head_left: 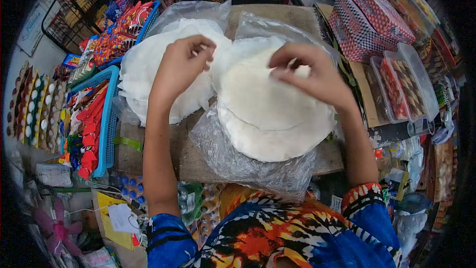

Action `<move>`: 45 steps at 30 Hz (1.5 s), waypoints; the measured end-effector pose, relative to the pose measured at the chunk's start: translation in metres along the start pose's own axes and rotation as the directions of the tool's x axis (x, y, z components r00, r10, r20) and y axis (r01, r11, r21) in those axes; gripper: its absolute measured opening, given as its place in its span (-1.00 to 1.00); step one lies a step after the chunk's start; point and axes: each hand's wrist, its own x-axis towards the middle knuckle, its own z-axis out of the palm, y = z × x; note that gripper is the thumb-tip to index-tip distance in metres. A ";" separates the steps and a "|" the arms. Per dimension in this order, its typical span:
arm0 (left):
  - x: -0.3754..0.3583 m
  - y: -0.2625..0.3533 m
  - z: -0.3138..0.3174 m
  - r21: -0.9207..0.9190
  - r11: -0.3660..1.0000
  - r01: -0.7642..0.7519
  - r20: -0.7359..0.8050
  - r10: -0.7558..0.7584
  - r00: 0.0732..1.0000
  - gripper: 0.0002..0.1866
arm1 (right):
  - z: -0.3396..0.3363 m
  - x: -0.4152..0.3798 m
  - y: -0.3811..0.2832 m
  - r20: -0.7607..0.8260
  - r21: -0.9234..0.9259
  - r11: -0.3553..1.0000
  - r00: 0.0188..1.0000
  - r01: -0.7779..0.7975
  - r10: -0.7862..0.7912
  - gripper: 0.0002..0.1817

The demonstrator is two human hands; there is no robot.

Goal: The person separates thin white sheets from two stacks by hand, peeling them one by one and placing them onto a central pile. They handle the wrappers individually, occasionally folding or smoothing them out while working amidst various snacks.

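Two stacks of thin, round white wrapper sheets lie side by side on clear plastic. Over the left stack hovers my left hand, its fingers curled and a gap between thumb and forefinger; I see nothing in it. My right hand, blurred by motion, is above the right stack, thumb and fingertips slightly apart with no sheet visible between them. The top sheet there sits a little off the edge of those beneath. Crumpled plastic sticks out below the right stack.
The stacks rest on a worn wooden table. A blue basket of packaged goods stands at its left, near egg trays. On the right are checkered boxes and clear plastic tubs. A pink fan is at lower left.
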 end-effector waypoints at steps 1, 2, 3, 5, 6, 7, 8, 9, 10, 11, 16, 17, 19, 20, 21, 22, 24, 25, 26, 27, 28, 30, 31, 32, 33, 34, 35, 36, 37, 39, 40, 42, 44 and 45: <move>0.000 -0.002 -0.001 0.140 0.989 0.050 0.060 -0.059 0.996 -0.79 | 0.013 0.001 -0.002 0.032 -0.101 0.985 0.990 0.138 -0.135 -0.69; -0.001 -0.006 -0.001 0.279 0.956 0.092 0.111 -0.127 0.986 -0.80 | 0.022 0.000 0.001 0.032 -0.099 0.985 0.990 0.138 -0.135 -0.69; 0.000 -0.013 0.001 0.253 0.966 0.047 0.123 -0.081 0.989 -0.78 | 0.031 -0.001 0.005 0.123 -0.240 0.953 0.980 0.184 -0.158 -0.67; 0.000 -0.018 0.004 0.352 0.930 0.104 0.164 -0.170 0.972 -0.77 | 0.049 -0.004 0.012 0.233 -0.370 0.906 0.965 0.205 -0.123 -0.66; 0.001 -0.017 0.007 0.452 0.881 0.144 0.200 -0.257 0.946 -0.76 | 0.051 -0.003 0.012 0.238 -0.369 0.906 0.963 0.208 -0.124 -0.66; 0.000 -0.024 0.012 0.468 0.864 0.184 0.163 -0.290 0.943 -0.71 | 0.053 -0.001 0.011 0.237 -0.364 0.917 0.968 0.165 -0.080 -0.66; -0.001 -0.022 0.015 0.467 0.865 0.186 0.159 -0.290 0.944 -0.71 | 0.053 0.000 0.010 0.236 -0.359 0.925 0.971 0.123 -0.038 -0.66; -0.003 -0.019 0.018 0.505 0.855 0.120 0.141 -0.219 0.965 -0.69 | 0.053 0.001 0.011 0.237 -0.360 0.924 0.971 0.127 -0.041 -0.66; -0.005 -0.018 0.018 0.544 0.837 0.054 0.128 -0.146 0.981 -0.65 | 0.052 0.001 0.014 0.242 -0.358 0.923 0.969 0.137 -0.050 -0.68; -0.005 -0.023 0.020 0.561 0.828 -0.006 0.130 -0.081 0.988 -0.57 | 0.051 0.000 0.015 0.246 -0.357 0.923 0.967 0.145 -0.057 -0.69; -0.001 -0.029 0.026 0.334 0.941 0.052 0.093 -0.088 0.992 -0.56 | 0.048 0.000 0.016 0.237 -0.296 0.948 0.970 0.117 -0.046 -0.75; 0.003 -0.028 0.025 0.253 0.956 0.148 0.136 -0.186 0.973 -0.56 | 0.048 0.000 0.018 0.223 -0.267 0.956 0.973 0.123 -0.063 -0.78; 0.010 -0.039 0.019 0.158 0.986 0.059 0.184 -0.088 0.979 -0.55 | 0.051 0.000 0.022 0.152 -0.181 0.981 0.988 0.070 -0.042 -0.80; 0.012 -0.036 0.017 0.057 0.998 -0.027 0.224 0.014 0.974 -0.53 | 0.051 0.001 0.022 0.083 -0.090 0.996 0.996 0.021 -0.014 -0.81; 0.012 -0.033 0.015 0.059 0.998 -0.035 0.226 0.020 0.974 -0.53 | 0.051 0.002 0.020 0.076 -0.093 0.995 0.997 0.023 -0.016 -0.81; 0.011 -0.029 0.012 -0.037 0.999 0.015 0.285 -0.004 0.959 -0.52 | 0.050 0.002 0.018 0.012 -0.026 0.999 0.999 -0.030 0.030 -0.81; 0.005 -0.013 0.011 -0.128 0.990 0.064 0.349 -0.015 0.937 -0.51 | 0.050 0.003 0.018 -0.056 0.041 0.996 0.995 -0.079 0.081 -0.81; 0.001 -0.005 0.014 -0.232 0.968 0.092 0.369 0.000 0.930 -0.48 | 0.052 0.003 0.022 -0.052 0.125 0.987 0.993 -0.100 0.107 -0.79; -0.002 0.001 0.017 -0.332 0.935 0.124 0.387 0.015 0.922 -0.46 | 0.053 0.003 0.024 -0.043 0.210 0.970 0.990 -0.123 0.135 -0.77; -0.005 0.005 0.021 -0.334 0.934 0.124 0.391 0.018 0.920 -0.46 | 0.052 0.002 0.024 -0.047 0.208 0.970 0.989 -0.126 0.138 -0.77; -0.008 0.009 0.024 -0.380 0.914 0.145 0.390 0.016 0.921 -0.42 | 0.052 0.002 0.023 -0.009 0.269 0.951 0.986 -0.155 0.164 -0.76; -0.008 0.013 0.027 -0.423 0.891 0.167 0.394 0.015 0.919 -0.39 | 0.049 0.002 0.022 0.025 0.329 0.926 0.982 -0.187 0.189 -0.75; -0.008 0.014 0.027 -0.439 0.884 0.161 0.361 0.010 0.932 -0.36 | 0.048 0.003 0.021 0.031 0.366 0.909 0.979 -0.200 0.203 -0.75; -0.009 0.015 0.027 -0.456 0.877 0.154 0.326 0.003 0.945 -0.33 | 0.046 0.003 0.020 0.040 0.401 0.891 0.976 -0.213 0.215 -0.74; -0.009 0.017 0.028 -0.456 0.876 0.156 0.328 0.003 0.945 -0.33 | 0.044 0.003 0.018 0.039 0.402 0.890 0.975 -0.215 0.218 -0.74; -0.010 0.018 0.029 -0.473 0.870 0.140 0.300 0.009 0.954 -0.33 | 0.043 0.003 0.016 0.046 0.371 0.899 0.972 -0.232 0.232 -0.72; -0.011 0.019 0.029 -0.489 0.863 0.125 0.272 0.015 0.962 -0.32 | 0.042 0.003 0.015 0.051 0.339 0.907 0.968 -0.249 0.247 -0.71; -0.011 0.020 0.030 -0.489 0.863 0.127 0.276 0.015 0.961 -0.32 | 0.043 0.002 0.015 0.049 0.340 0.906 0.967 -0.251 0.250 -0.71; -0.012 0.022 0.031 -0.475 0.872 0.123 0.269 0.010 0.963 -0.32 | 0.044 0.002 0.015 0.012 0.321 0.916 0.968 -0.240 0.250 -0.73; -0.014 0.024 0.033 -0.461 0.879 0.120 0.267 0.009 0.964 -0.31 | 0.046 0.001 0.015 -0.030 0.300 0.925 0.967 -0.233 0.253 -0.74; -0.015 0.026 0.034 -0.455 0.884 0.113 0.252 0.006 0.968 -0.32 | 0.046 0.000 0.014 -0.080 0.247 0.950 0.973 -0.192 0.217 -0.76; -0.016 0.028 0.035 -0.449 0.887 0.107 0.239 0.004 0.971 -0.32 | 0.048 -0.001 0.011 -0.130 0.192 0.969 0.975 -0.155 0.182 -0.77; -0.016 0.031 0.036 -0.492 0.863 0.113 0.212 -0.007 0.977 -0.38 | 0.048 -0.002 0.006 -0.179 0.156 0.978 0.970 -0.138 0.165 -0.79; -0.015 0.030 0.037 -0.492 0.863 0.116 0.216 -0.008 0.976 -0.38 | 0.048 -0.002 0.007 -0.181 0.158 0.977 0.969 -0.140 0.168 -0.79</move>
